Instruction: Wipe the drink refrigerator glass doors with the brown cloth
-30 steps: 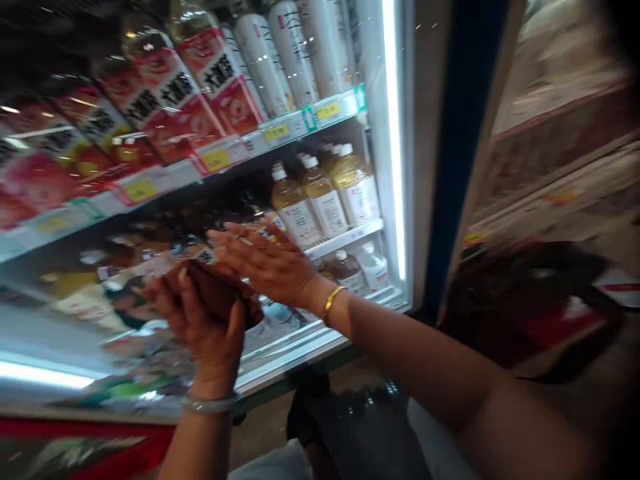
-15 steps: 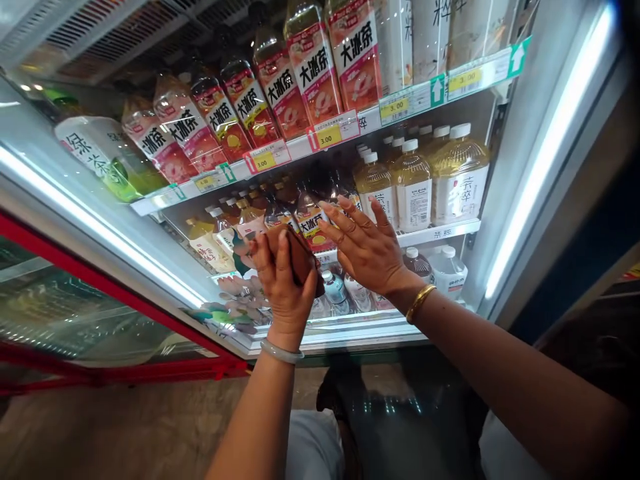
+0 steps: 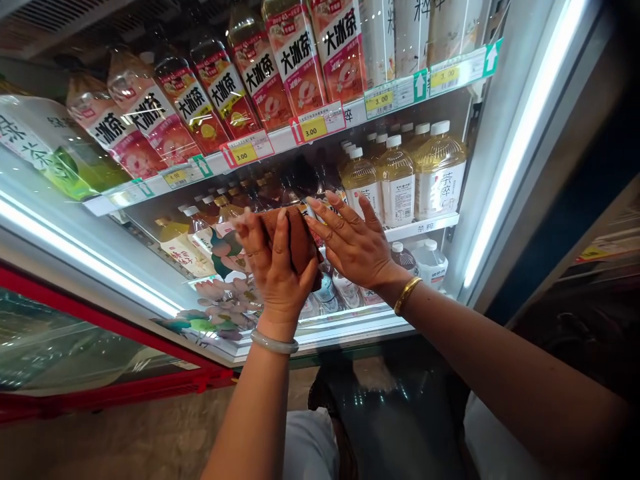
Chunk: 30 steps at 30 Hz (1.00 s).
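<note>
In the head view my left hand point(image 3: 277, 277) holds a folded brown cloth point(image 3: 296, 241) up against the glass of a drinks cooler. The thumb lies along the cloth's right edge, and the fingers reach over its front. To its right, my right hand point(image 3: 357, 247) is stretched out with fingers apart and holds nothing; it rests at or very near the same glass. A flower decal point(image 3: 230, 300) shows on the glass left of my left hand. Behind the hands stand tea bottles point(image 3: 399, 180) on the middle shelf, some partly hidden by the cloth and fingers.
Large iced tea bottles point(image 3: 295, 60) line the upper shelf, above a rail with price tags point(image 3: 311, 129). Light strips point(image 3: 525, 140) run down both sides of the cooler. A red frame point(image 3: 115, 380) stands at the left. Tiled floor point(image 3: 125, 433) lies below.
The view has shifted slightly, so the shelves sit farther left. My left hand and the cloth are a little higher and farther left; my right hand has also moved slightly left and stays spread.
</note>
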Tool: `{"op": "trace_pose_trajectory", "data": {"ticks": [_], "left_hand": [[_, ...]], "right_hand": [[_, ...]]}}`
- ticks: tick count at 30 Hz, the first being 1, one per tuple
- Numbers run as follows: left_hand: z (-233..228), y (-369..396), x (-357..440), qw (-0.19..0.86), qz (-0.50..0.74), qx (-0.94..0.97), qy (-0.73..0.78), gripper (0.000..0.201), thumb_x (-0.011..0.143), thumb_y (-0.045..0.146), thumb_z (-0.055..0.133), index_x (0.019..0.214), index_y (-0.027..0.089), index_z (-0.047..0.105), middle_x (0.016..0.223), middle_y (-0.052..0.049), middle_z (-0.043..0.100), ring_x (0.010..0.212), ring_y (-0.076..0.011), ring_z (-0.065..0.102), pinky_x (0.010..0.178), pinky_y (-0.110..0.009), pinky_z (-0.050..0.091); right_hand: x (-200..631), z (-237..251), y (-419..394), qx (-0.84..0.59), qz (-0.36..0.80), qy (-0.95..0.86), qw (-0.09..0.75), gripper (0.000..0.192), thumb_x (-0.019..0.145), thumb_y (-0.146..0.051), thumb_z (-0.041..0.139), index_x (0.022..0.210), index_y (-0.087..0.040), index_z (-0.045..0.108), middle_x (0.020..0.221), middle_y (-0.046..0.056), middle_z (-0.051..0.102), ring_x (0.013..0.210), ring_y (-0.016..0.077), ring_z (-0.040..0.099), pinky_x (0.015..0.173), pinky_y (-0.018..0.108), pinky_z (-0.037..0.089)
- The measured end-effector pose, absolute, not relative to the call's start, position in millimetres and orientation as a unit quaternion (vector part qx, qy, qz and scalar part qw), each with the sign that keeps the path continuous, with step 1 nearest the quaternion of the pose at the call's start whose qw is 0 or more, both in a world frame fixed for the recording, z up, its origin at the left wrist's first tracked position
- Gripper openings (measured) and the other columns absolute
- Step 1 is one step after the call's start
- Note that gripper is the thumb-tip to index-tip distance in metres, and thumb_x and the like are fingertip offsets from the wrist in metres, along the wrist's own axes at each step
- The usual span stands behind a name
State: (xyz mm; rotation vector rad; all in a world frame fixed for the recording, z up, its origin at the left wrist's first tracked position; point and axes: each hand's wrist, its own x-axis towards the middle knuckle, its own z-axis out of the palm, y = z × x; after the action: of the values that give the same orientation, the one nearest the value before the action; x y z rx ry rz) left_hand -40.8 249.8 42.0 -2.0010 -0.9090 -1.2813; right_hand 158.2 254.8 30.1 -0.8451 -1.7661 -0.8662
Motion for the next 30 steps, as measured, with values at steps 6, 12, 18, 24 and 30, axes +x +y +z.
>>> {"op": "trace_pose_trajectory", "data": {"ticks": [6, 12, 18, 24, 30], "left_hand": [[25.4, 248.5, -23.8, 0.260, -0.521, -0.737, -0.343, 0.089, 0.093, 0.039, 0.068, 0.168, 0.025, 0.021, 0.178, -0.014, 0.005, 0.165, -0.0358, 0.005, 0.133, -0.057, 0.011], [36.9, 252.2, -24.0, 0.268, -0.517, -0.745, -0.326, 0.081, 0.093, 0.036, 0.064, 0.166, 0.023, 0.030, 0.178, -0.012, 0.012, 0.165, -0.0367, 0.004, 0.133, -0.058, 0.008], [46.6, 249.8, -30.2, 0.253, -0.555, -0.694, -0.383, 0.091, 0.090, 0.035, 0.070, 0.168, 0.024, 0.024, 0.177, -0.014, 0.013, 0.165, -0.0346, 0.006, 0.134, -0.056, 0.008], [25.4, 248.0, -7.1, 0.280, -0.514, -0.744, -0.322, 0.084, 0.092, 0.037, 0.069, 0.165, 0.026, 0.029, 0.177, -0.014, 0.014, 0.165, -0.0375, 0.007, 0.132, -0.060, 0.012], [34.3, 246.5, -13.1, 0.269, -0.541, -0.710, -0.362, 0.091, 0.089, 0.033, 0.071, 0.167, 0.024, 0.025, 0.178, -0.015, 0.011, 0.165, -0.0371, 0.007, 0.132, -0.059, 0.012]], "right_hand": [[154.0, 30.1, 258.5, -0.352, -0.390, -0.689, 0.499, 0.055, 0.105, -0.022, 0.045, 0.160, -0.022, 0.039, 0.164, -0.001, 0.048, 0.163, 0.0120, 0.015, 0.138, 0.041, -0.005], [153.7, 29.2, 253.7, -0.400, -0.359, -0.689, 0.485, 0.059, 0.106, -0.027, 0.043, 0.164, -0.021, 0.031, 0.169, -0.001, 0.038, 0.164, 0.0131, 0.004, 0.136, 0.039, -0.009], [152.2, 31.0, 248.8, -0.435, -0.335, -0.695, 0.465, 0.059, 0.107, -0.034, 0.043, 0.164, -0.024, 0.031, 0.172, -0.001, 0.034, 0.165, 0.0138, 0.004, 0.137, 0.042, -0.007], [154.9, 31.7, 247.0, -0.415, -0.383, -0.679, 0.469, 0.055, 0.105, -0.024, 0.045, 0.159, -0.017, 0.040, 0.167, 0.001, 0.043, 0.163, 0.0125, -0.009, 0.135, 0.036, -0.014], [158.2, 28.6, 247.1, -0.430, -0.355, -0.689, 0.462, 0.062, 0.105, -0.033, 0.048, 0.164, -0.023, 0.031, 0.171, -0.001, 0.035, 0.164, 0.0139, -0.007, 0.135, 0.041, -0.013]]}}
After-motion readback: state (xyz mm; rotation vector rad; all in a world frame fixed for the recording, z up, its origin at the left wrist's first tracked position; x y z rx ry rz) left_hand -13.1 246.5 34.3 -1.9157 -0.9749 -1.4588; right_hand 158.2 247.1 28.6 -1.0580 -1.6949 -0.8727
